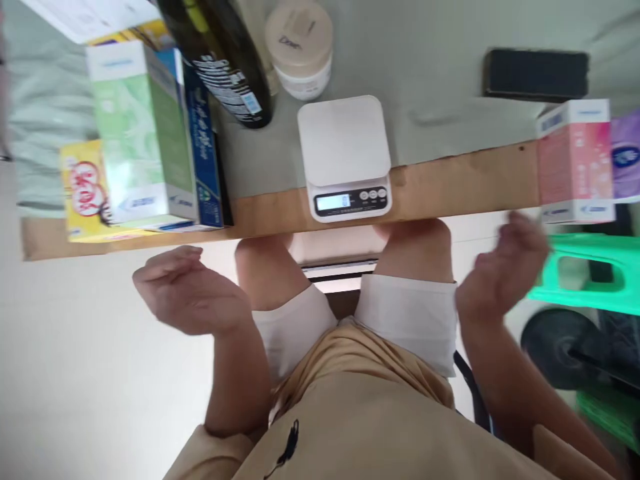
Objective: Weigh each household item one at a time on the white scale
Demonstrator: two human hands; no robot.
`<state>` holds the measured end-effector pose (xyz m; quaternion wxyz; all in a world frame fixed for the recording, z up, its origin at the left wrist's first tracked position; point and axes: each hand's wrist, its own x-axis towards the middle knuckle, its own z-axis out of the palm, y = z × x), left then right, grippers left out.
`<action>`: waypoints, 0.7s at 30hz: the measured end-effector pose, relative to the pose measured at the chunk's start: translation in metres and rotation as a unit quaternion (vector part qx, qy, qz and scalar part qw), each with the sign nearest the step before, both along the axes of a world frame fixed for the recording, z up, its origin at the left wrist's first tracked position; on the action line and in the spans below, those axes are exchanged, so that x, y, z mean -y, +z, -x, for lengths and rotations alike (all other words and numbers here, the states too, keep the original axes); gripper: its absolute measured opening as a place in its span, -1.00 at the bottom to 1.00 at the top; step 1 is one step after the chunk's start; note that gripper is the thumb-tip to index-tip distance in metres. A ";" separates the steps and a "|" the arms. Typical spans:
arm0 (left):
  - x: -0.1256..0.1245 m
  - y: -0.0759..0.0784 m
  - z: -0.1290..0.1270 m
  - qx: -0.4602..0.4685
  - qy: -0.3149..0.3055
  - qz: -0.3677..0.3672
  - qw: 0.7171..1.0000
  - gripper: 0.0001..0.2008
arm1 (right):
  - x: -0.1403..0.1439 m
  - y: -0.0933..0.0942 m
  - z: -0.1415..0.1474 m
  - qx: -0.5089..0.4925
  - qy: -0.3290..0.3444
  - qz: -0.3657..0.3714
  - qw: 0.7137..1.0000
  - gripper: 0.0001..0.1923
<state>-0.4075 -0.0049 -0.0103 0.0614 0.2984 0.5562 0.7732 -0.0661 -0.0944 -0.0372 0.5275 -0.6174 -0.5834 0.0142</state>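
Note:
My left hand (pixel 187 290) hovers in front of the table edge with its fingers loosely curled, and it holds nothing. It is nearest to the green and white box (pixel 143 130) standing at the table's left. My right hand (pixel 505 267) is blurred, raised below the pink box (pixel 575 160) at the right, fingers apart and empty. A white kitchen scale (pixel 345 153) with a lit display stands on the wooden table edge (pixel 460 187) between my hands, with nothing on its platform.
A yellow box (pixel 83 193) and a blue box (pixel 205 147) flank the green one. Behind are a dark bottle (pixel 225 60) and a cream jar (pixel 300 43). A black object (pixel 535 73) lies far right, a green plastic stool (pixel 595 273) beside my knee.

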 end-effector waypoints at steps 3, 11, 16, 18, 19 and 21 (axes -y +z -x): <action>0.001 0.003 0.023 0.010 0.000 0.081 0.997 -0.87 | 0.002 0.005 0.104 -0.013 0.179 0.088 0.980 -0.33; 0.001 0.008 0.054 -0.082 -0.201 0.100 0.971 -0.66 | -0.073 0.035 0.244 -0.092 0.383 0.142 0.908 -0.32; -0.015 0.019 0.054 -0.112 -0.221 0.111 0.962 -0.64 | -0.110 0.056 0.278 -0.069 0.369 0.241 0.895 -0.22; -0.017 0.021 0.050 -0.112 -0.248 0.129 0.954 -0.64 | -0.114 0.061 0.283 -0.062 0.375 0.261 0.888 -0.21; -0.016 0.022 0.047 -0.101 -0.254 0.124 0.954 -0.63 | -0.114 0.063 0.283 -0.061 0.377 0.263 0.886 -0.21; -0.012 0.023 0.036 -0.074 -0.235 0.104 0.964 -0.59 | -0.111 0.065 0.281 -0.060 0.375 0.270 0.885 -0.22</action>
